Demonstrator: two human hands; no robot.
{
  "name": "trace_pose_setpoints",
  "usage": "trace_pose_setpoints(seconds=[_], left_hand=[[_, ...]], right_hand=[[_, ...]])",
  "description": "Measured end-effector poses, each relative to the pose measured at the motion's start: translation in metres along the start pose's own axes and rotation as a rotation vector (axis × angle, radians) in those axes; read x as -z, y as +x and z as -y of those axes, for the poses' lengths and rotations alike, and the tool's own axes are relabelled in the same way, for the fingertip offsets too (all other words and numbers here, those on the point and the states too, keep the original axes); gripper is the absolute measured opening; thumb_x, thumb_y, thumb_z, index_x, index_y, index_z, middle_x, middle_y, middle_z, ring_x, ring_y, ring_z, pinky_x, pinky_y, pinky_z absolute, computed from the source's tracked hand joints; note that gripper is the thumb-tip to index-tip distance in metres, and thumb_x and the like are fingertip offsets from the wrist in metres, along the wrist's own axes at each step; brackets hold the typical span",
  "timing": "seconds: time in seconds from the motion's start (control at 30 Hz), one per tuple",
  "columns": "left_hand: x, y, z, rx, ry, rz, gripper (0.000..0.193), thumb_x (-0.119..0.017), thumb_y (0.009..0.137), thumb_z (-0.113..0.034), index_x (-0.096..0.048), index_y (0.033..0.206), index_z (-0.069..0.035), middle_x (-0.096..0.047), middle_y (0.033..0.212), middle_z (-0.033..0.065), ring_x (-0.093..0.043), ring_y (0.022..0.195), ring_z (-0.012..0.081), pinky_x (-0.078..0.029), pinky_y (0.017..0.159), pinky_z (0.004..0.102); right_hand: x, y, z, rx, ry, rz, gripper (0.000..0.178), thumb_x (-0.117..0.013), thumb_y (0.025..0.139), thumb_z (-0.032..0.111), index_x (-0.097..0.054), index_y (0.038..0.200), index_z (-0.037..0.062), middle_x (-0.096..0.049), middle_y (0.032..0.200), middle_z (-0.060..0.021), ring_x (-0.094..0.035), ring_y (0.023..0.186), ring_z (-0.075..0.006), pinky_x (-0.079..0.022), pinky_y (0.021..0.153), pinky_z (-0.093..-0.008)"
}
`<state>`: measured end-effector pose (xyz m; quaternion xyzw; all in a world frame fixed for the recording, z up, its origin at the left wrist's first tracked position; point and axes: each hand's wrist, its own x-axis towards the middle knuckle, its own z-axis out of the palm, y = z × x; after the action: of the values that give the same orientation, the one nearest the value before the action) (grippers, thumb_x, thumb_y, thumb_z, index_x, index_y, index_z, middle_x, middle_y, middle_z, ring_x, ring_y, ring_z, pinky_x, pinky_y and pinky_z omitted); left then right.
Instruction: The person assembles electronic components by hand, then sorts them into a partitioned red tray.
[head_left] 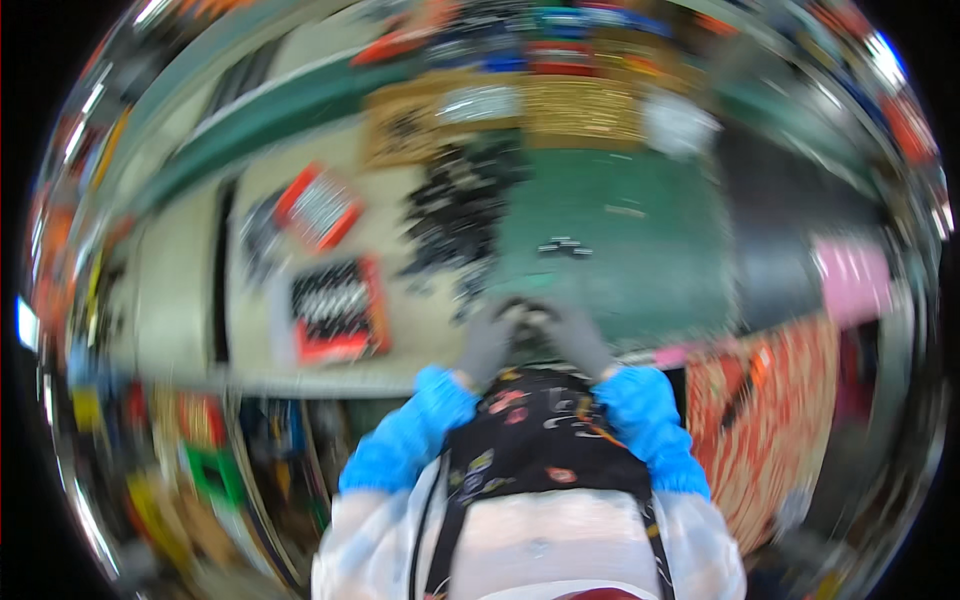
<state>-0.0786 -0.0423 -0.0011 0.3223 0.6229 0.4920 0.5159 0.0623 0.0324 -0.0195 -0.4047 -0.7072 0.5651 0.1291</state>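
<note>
My left hand (487, 343) and my right hand (578, 338), both in grey gloves, meet at the near edge of a green mat (630, 275). Their fingertips are bent together around something small, too blurred to make out. Just beyond them a few small dark parts with bright glints (565, 246) lie on the mat. A loose heap of small black parts (465, 195) spreads along the mat's left side, close to my left hand.
To the left stand a red box of dark and silvery parts (338, 308) and a smaller red box (320, 207). Cardboard trays (583, 110) line the back, beside a clear plastic bag (678, 124). A pink item (852, 280) sits far right, above a red-patterned board (765, 430).
</note>
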Motion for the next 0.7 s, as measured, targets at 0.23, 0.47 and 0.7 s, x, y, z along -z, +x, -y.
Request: trace_pose_setpoints(seconds=[0.23,0.47,0.7], left_hand=[[-0.006,0.001,0.03,0.036,-0.241,-0.123,0.036,-0.057,0.09,-0.014,-0.053,0.123,0.002,-0.061,0.105,0.0098,-0.06,0.086,0.0132,-0.052,0.072,0.0261],[0.028,-0.007,0.032,0.014,-0.442,-0.034,0.039,-0.061,0.087,-0.01,-0.052,0.124,0.002,-0.061,0.103,0.0088,-0.058,0.089,0.0128,-0.05,0.074,0.0255],[0.069,-0.015,0.03,-0.074,-0.256,-0.137,0.043,-0.062,0.086,-0.012,-0.05,0.126,-0.002,-0.061,0.098,0.008,-0.058,0.082,0.0127,-0.05,0.072,0.0275]], right_hand=[[-0.001,-0.004,-0.001,-0.044,0.078,-0.003,0.028,-0.056,0.091,0.022,-0.062,0.109,0.0009,-0.06,0.083,-0.0045,-0.054,0.061,-0.0091,-0.044,0.053,-0.0228],[-0.019,0.005,0.022,0.021,0.061,0.044,0.029,-0.055,0.093,0.022,-0.06,0.112,0.0,-0.055,0.076,-0.0022,-0.051,0.056,-0.0069,-0.042,0.049,-0.0213],[-0.029,0.013,0.024,0.103,0.077,0.126,0.032,-0.053,0.094,0.019,-0.056,0.118,-0.002,-0.057,0.081,-0.0035,-0.055,0.062,-0.0085,-0.046,0.055,-0.0228]])
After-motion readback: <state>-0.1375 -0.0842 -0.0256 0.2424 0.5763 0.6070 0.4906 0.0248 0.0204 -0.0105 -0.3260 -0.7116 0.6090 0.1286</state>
